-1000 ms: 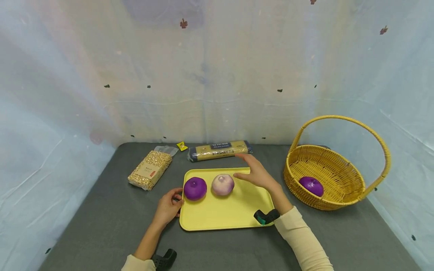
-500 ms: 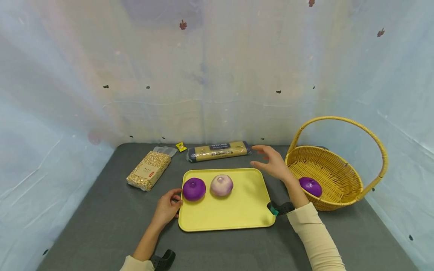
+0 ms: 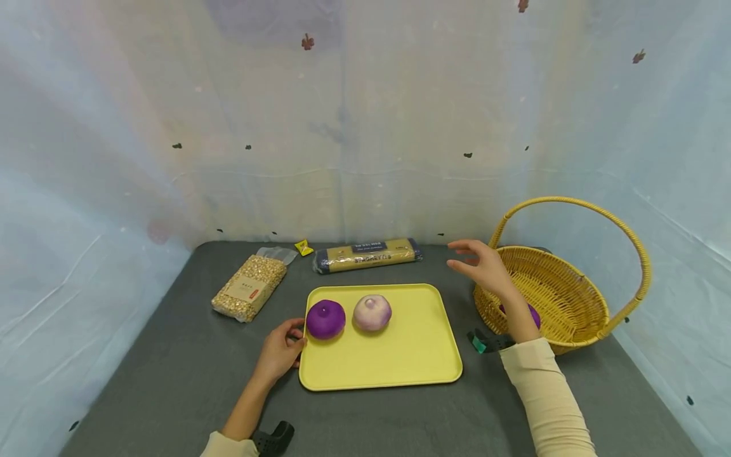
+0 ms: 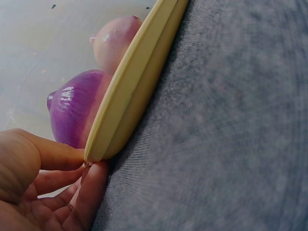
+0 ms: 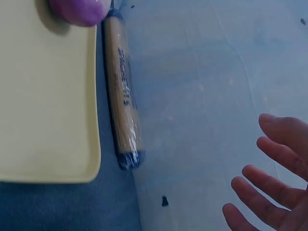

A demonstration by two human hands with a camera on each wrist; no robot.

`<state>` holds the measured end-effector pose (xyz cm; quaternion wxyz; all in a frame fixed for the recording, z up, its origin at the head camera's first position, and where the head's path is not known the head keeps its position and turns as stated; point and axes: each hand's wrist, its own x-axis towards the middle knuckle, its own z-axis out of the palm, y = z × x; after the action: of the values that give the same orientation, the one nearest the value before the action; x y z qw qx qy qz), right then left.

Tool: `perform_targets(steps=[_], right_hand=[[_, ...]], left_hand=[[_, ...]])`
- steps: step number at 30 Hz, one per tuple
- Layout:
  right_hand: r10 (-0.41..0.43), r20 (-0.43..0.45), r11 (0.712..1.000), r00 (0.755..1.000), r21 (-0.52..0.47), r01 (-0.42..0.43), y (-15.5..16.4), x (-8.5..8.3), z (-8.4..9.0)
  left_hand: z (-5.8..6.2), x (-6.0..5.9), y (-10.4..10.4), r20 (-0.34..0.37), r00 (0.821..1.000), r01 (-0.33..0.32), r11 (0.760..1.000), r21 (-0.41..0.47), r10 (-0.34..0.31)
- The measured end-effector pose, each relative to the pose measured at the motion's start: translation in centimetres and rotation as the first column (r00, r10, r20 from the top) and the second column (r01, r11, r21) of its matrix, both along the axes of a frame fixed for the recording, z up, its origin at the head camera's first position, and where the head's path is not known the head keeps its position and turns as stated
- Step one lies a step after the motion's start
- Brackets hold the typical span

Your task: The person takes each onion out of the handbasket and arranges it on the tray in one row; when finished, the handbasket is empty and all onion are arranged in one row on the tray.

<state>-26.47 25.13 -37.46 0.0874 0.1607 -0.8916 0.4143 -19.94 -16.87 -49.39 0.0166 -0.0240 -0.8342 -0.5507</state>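
Observation:
My left hand (image 3: 280,348) pinches the left rim of a yellow tray (image 3: 394,365). In the left wrist view its thumb lies at the rim and a finger under the edge. On the tray sit a deep purple onion (image 3: 325,319), close to that hand, and a pale pinkish onion (image 3: 372,313) beside it. My right hand (image 3: 485,270) hovers with parted fingers, holding nothing, in front of the left side of a yellow wicker basket (image 3: 571,298) with a tall handle. Inside the basket another purple onion (image 3: 535,316) is mostly hidden behind the right forearm.
Behind the tray lies a spaghetti pack (image 3: 368,255). A small yellow packet (image 3: 304,247) is to its left. Further left is a clear bag of pale grains or beans (image 3: 249,287). A pale patterned sheet (image 3: 365,127) hangs behind the grey table (image 3: 171,381).
The right hand has moved rightward from above the tray, near the pale onion, to the basket's left side. The left hand stays at the tray's rim.

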Motion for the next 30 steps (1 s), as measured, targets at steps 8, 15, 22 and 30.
perform_targets(steps=[8, 15, 22, 30], right_hand=[[-0.079, -0.042, 0.997, 0.996, -0.015, 0.078, 2.2, 0.0, 0.3], [-0.127, -0.076, 0.992, 0.989, -0.035, 0.125, 3.9, 0.2, 0.3], [-0.192, -0.049, 0.981, 0.98, -0.008, 0.192, 5.2, 0.6, 0.7], [-0.213, -0.058, 0.977, 0.975, -0.017, 0.212, 7.2, 0.2, 0.3]], left_hand=[[0.3, 0.0, 0.1, 0.049, 0.999, -0.014, 0.999, -0.031, 0.016], [0.2, -0.1, 0.0, 0.048, 0.999, -0.017, 0.999, -0.032, 0.018], [0.0, -0.1, 0.0, 0.049, 0.999, -0.02, 0.999, -0.037, 0.022], [-0.1, -0.2, -0.1, 0.057, 0.998, -0.017, 1.0, -0.019, 0.019]])
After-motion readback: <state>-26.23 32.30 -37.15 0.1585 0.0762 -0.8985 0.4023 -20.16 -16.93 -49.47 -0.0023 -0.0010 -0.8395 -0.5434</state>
